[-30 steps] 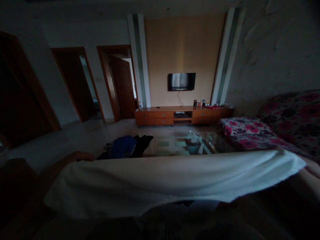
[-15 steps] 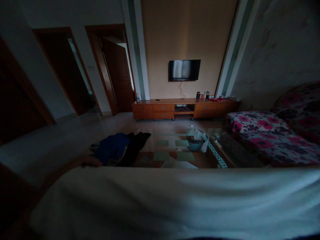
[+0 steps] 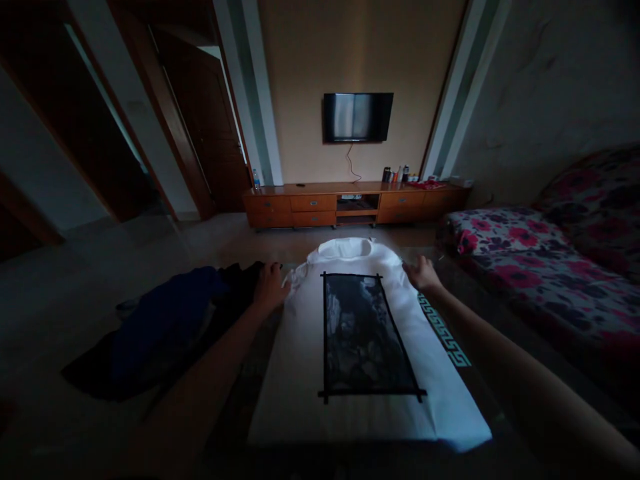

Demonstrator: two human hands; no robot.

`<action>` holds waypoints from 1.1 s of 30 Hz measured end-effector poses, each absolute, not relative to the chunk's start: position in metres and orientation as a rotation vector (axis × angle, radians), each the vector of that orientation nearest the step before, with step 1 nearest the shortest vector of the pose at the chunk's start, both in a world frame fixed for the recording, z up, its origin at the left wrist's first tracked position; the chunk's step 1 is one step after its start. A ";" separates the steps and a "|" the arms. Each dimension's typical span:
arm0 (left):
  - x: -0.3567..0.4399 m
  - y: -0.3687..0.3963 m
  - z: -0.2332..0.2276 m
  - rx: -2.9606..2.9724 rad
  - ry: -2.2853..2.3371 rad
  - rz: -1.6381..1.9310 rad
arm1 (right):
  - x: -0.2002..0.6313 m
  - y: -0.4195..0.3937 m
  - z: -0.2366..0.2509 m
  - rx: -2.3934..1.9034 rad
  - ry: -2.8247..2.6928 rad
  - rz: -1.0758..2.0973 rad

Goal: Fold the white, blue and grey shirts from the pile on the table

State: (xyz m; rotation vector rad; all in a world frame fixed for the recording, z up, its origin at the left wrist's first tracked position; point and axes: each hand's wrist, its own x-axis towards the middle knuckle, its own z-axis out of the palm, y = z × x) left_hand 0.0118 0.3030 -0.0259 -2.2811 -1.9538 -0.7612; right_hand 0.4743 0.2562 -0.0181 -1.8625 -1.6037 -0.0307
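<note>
A white T-shirt (image 3: pixel 305 347) with a dark framed picture print lies spread over a glass-topped table, its collar at the far end. My left hand (image 3: pixel 271 287) is at the shirt's left sleeve, fingers curled and closed on the cloth. On the opposite side, my right hand (image 3: pixel 424 275) pinches the fabric by the right shoulder. A heap of dark clothes with a blue garment (image 3: pixel 165 320) lies left of the shirt, beside my left forearm.
Along the far wall runs a low wooden cabinet (image 3: pixel 313 203) with bottles and cans on top. A television (image 3: pixel 357 117) hangs above it. To the right stands a flower-patterned sofa (image 3: pixel 530 267). The table's patterned border (image 3: pixel 440 333) shows beside the shirt.
The white cloth, earlier held up across the lower view, now lies flat with its print showing. Both hands have reached forward to its shoulders. The view has tilted downward.
</note>
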 end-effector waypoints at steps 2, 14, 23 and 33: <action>0.018 0.283 -0.064 -2.458 -1.780 -0.690 | 0.462 0.239 -0.052 -1.908 -1.693 0.016; 0.038 0.187 -0.130 -2.642 -1.748 -0.268 | 0.422 0.137 -0.143 -2.320 -1.994 -0.042; 0.007 0.131 -0.118 -2.620 -1.767 -0.218 | 0.407 0.085 -0.136 -2.306 -2.014 -0.010; -0.016 0.063 -0.104 -2.640 -1.789 -0.149 | 0.382 0.020 -0.130 -2.306 -2.038 0.034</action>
